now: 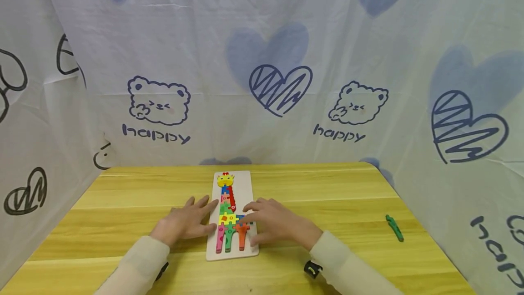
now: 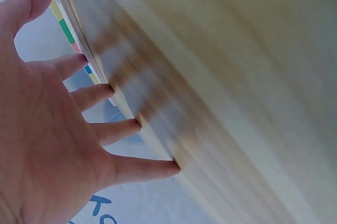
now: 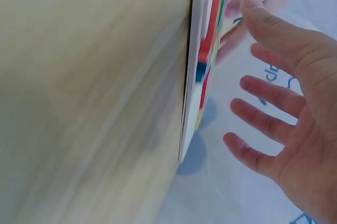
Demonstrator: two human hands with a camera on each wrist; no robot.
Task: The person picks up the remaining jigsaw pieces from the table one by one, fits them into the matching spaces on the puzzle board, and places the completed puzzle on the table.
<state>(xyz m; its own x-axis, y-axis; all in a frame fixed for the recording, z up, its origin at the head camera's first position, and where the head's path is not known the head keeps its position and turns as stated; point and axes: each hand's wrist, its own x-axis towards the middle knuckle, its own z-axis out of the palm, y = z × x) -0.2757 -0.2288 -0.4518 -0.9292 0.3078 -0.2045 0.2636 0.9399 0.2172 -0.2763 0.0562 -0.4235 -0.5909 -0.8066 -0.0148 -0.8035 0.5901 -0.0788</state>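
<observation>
A white puzzle board (image 1: 242, 185) lies lengthwise on the table, bearing a giraffe of colourful jigsaw pieces: a yellow head (image 1: 225, 180), a red mane (image 1: 232, 197), pink, green and orange legs (image 1: 242, 236), and a blue body piece (image 1: 240, 218). My left hand (image 1: 184, 222) is spread along the board's left side, its thumb and forefinger at the edge. In the left wrist view the fingers (image 2: 139, 170) are straight and apart. My right hand (image 1: 274, 222) hovers over the board's lower right side, near the blue piece and orange leg. Its fingers (image 3: 268, 91) are loosely spread, holding nothing.
A green jigsaw piece (image 1: 394, 228) lies apart on the right side of the wooden table (image 1: 327, 190). Pale curtains (image 1: 221, 117) printed with hearts and bears hang behind and on both sides of the table.
</observation>
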